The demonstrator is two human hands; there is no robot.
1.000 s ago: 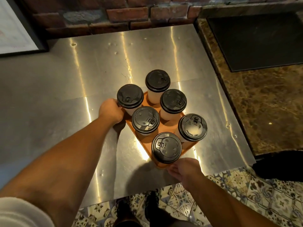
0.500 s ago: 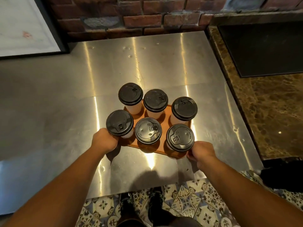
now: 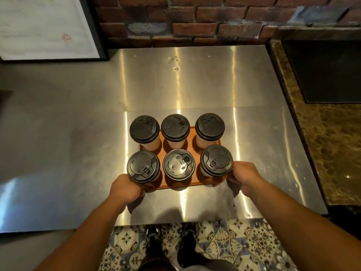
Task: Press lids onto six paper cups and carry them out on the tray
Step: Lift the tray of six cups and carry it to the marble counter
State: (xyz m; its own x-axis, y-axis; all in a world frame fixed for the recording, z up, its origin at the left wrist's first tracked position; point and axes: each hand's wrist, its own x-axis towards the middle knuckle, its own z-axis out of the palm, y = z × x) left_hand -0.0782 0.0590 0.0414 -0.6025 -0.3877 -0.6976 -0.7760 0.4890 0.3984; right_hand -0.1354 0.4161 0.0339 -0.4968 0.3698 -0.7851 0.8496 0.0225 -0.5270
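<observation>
Stainless-steel desk (image 3: 195, 85) seen from above, streaked with bright reflections. It is backed by a brick wall (image 3: 185, 20), with a framed sheet (image 3: 45, 26) at the far left. A brown marble counter (image 3: 332, 153) adjoins it on the right and bears a dark mat (image 3: 328, 69).

Near the front edge of the desk is an orange-brown tray (image 3: 195, 185) carrying six paper cups (image 3: 151, 146). They stand upright in two rows of three, close together. Every cup is capped with a black lid (image 3: 179, 164), and all six lids appear to sit level on their rims.

The left hand (image 3: 126, 189) grasps the tray at its near left corner, directly below the front-left cup. The right hand (image 3: 246, 178) grasps the near right corner, just beside the front-right cup. On both hands the fingers curl round the tray's edge, with the fingertips hidden beneath it. Whether the tray rests on the desk or is raised off it cannot be told.

Two bare forearms enter from the lower edge of the view. Below the desk's front edge lie patterned floor tiles (image 3: 224, 245) and a pair of dark shoes (image 3: 154, 243).
</observation>
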